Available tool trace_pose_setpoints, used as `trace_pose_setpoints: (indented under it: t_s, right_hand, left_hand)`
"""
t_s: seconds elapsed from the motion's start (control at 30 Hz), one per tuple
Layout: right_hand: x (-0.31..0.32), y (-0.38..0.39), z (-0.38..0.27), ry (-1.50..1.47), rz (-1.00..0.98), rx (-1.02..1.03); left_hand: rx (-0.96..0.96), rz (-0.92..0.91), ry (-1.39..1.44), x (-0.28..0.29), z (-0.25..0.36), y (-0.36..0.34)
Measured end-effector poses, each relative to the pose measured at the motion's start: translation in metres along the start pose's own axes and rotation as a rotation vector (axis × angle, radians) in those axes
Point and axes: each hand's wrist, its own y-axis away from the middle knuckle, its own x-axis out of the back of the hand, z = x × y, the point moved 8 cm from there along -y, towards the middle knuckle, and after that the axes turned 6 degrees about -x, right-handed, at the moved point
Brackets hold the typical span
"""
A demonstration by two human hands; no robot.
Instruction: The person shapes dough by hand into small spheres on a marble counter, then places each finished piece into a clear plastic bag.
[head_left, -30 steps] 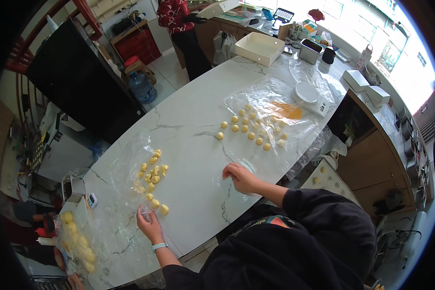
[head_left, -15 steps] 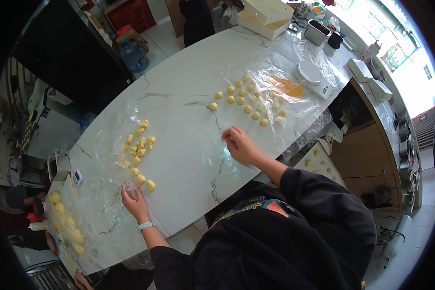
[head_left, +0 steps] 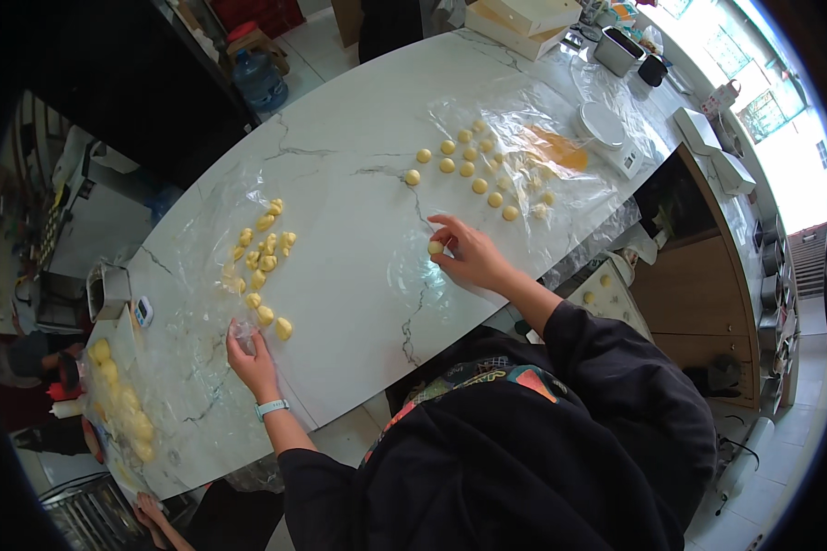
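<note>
My left hand is closed on crinkled clear plastic wrap, just below loose yellow dough lumps lying on a plastic sheet. My right hand holds a small smooth dough ball between thumb and finger, the other fingers raised, over the marble-patterned table. Beyond it, rounded dough balls lie in rows, some under a wrinkled plastic sheet with an orange patch. At the far left, larger dough pieces lie under plastic.
A white scale and cream boxes sit at the back right. A metal tin and small timer stand at the left. A water jug is on the floor. A co-worker's arm reaches in at lower left, another's dark trousers show at top.
My right hand has lifted its fingers and now shows a dough ball in its grip. My left hand keeps hold of the plastic. The view has shifted, and the top co-worker's upper body has left it.
</note>
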Motion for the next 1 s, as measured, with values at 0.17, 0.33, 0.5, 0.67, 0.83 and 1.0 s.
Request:
trace_pose_setpoints:
  t_s: [0.17,0.33,0.5,0.67,0.83,1.0]
  right_hand:
    - [0.046,-0.053,0.011,0.028,0.261,0.043]
    - [0.036,-0.095,0.011,0.143,0.272,0.087]
    - [0.023,-0.072,-0.014,0.341,0.318,0.104]
    - [-0.058,-0.046,-0.041,0.137,-0.095,0.059]
    - [-0.184,-0.015,-0.105,0.017,-0.468,0.529]
    - [-0.238,-0.020,-0.139,0.090,-0.463,0.865]
  left_hand:
    - [-0.016,-0.002,0.012,-0.001,-0.001,-0.003]
    - [-0.015,0.011,-0.010,-0.003,-0.001,-0.003]
    - [-0.001,0.029,-0.029,0.003,0.002,0.001]
    - [-0.017,0.034,-0.058,0.003,0.019,-0.003]
    - [-0.031,0.032,-0.090,0.006,0.027,-0.008]
    - [-0.055,0.045,-0.131,0.011,0.031,-0.007]
